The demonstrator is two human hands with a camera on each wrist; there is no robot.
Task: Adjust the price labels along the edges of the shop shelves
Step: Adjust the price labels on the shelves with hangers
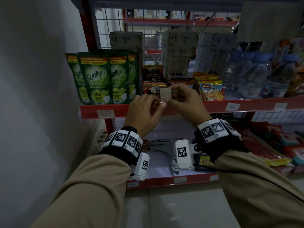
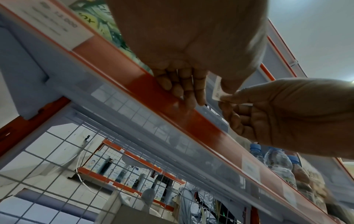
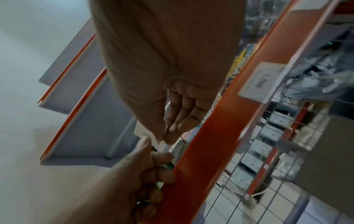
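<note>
Pinching one loose label (image 1: 165, 95) between the fingers of both hands, left hand (image 1: 144, 112) and right hand (image 1: 185, 101) hold it upright just above the red shelf edge (image 1: 118, 111)

Dim light. Plain grey wall (image 1: 37, 96) at left; pale tiled floor (image 1: 172, 211); wire-grid back panel (image 1: 164, 38) behind.

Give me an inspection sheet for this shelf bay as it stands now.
Surface: red shelf edge strip, three price labels seated.
Job's things: loose price label held off the strip.
Clutter: Sunlight pouches, Malkist packs, water bottles.
Hands: left hand and right hand both pinch the loose label.
Cables: black cable over right sleeve.
Surroundings: wire grid back, wall at left.
</note>
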